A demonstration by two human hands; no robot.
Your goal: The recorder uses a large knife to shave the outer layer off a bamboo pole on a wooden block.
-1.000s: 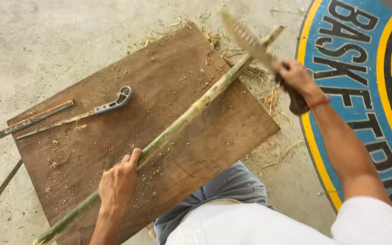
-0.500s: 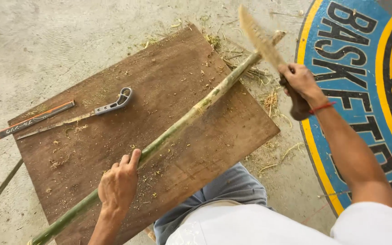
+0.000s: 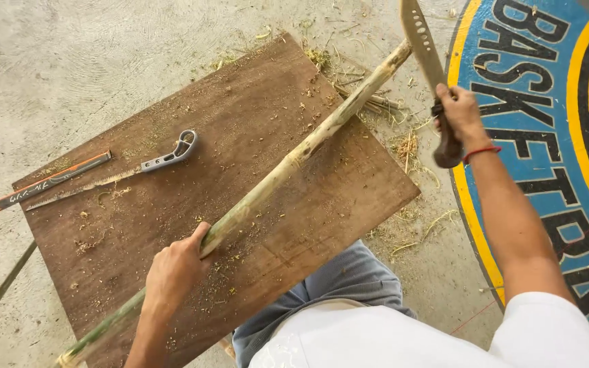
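One bamboo pole [image 3: 274,180], one machete [image 3: 423,48], one saw [image 3: 114,174], two hands.

Machete [image 3: 423,51] tip cut by top edge; bamboo pole [image 3: 288,163] lower end cut off at bottom

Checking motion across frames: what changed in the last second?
The right hand swung the machete from slanting over the bamboo pole's far end up to nearly upright, clear of it. The left hand kept its grip on the pole; the hand saw and wooden board stayed put.
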